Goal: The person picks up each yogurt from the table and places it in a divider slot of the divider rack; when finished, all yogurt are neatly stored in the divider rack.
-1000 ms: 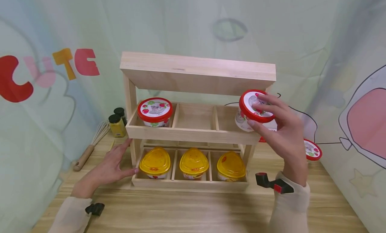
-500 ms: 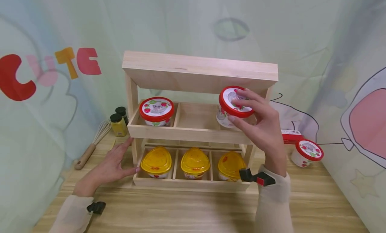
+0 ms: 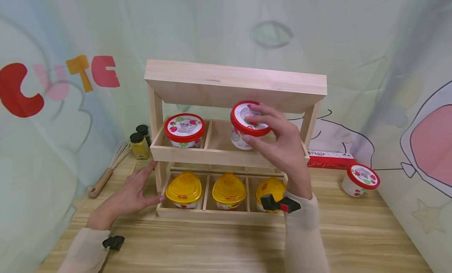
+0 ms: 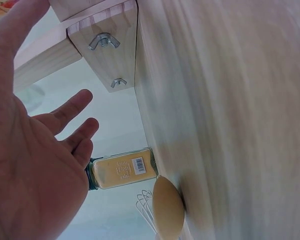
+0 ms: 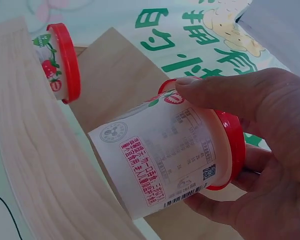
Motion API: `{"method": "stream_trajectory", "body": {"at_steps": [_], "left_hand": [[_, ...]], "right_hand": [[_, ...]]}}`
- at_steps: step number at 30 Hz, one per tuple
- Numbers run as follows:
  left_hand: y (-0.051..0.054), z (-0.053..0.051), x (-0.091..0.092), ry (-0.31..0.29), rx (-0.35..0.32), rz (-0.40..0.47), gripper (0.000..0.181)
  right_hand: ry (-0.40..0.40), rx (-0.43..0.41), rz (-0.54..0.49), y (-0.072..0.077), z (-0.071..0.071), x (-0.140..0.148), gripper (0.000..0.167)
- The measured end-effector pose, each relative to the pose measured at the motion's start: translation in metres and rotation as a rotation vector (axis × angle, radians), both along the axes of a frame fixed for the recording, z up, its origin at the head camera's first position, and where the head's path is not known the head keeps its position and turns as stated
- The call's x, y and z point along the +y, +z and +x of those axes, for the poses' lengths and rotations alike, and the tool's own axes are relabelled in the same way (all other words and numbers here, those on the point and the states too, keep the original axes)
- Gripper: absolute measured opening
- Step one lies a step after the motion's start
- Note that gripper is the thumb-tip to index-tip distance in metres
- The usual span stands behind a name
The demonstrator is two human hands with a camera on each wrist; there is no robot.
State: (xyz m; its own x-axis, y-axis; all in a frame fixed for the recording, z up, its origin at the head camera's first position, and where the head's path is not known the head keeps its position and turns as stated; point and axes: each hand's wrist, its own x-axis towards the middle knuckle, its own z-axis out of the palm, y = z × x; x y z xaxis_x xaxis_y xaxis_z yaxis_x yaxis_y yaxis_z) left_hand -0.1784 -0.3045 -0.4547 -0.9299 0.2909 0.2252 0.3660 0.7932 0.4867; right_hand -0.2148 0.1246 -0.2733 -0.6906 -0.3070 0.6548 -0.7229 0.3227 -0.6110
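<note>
A white tub with a red lid (image 3: 243, 137) is held by my right hand (image 3: 279, 141), thumb on one side and fingers over the lid. It is above the middle compartment of the wooden rack's upper tier (image 3: 197, 155); in the right wrist view the tub (image 5: 155, 155) is tilted, its printed side showing. A matching red-lidded tub (image 3: 184, 128) sits in the upper left compartment. My left hand (image 3: 132, 194) is spread at the rack's left side, thumb by the lower tier's corner. In the left wrist view its fingers (image 4: 72, 110) are extended, holding nothing.
Yellow-lidded tubs (image 3: 228, 190) fill the lower compartments. At left lie a whisk (image 3: 102, 182) and spice jars (image 3: 139, 147). A red pasta box (image 3: 332, 160) and another red-lidded tub (image 3: 360, 181) stand at right. A curtain (image 3: 226, 26) hangs behind.
My right hand has carried the red-lidded tub leftward, from the upper right compartment area to above the middle one. The pasta box at right has come into view. My left hand stays put.
</note>
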Motion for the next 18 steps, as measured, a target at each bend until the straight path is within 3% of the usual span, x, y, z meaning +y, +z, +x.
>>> {"method": "stream_trajectory", "body": {"at_steps": [18], "left_hand": [[-0.002, 0.000, 0.000, 0.007, 0.006, -0.010, 0.121]], "right_hand": [[-0.036, -0.002, 0.083, -0.008, -0.009, -0.022, 0.043]]}}
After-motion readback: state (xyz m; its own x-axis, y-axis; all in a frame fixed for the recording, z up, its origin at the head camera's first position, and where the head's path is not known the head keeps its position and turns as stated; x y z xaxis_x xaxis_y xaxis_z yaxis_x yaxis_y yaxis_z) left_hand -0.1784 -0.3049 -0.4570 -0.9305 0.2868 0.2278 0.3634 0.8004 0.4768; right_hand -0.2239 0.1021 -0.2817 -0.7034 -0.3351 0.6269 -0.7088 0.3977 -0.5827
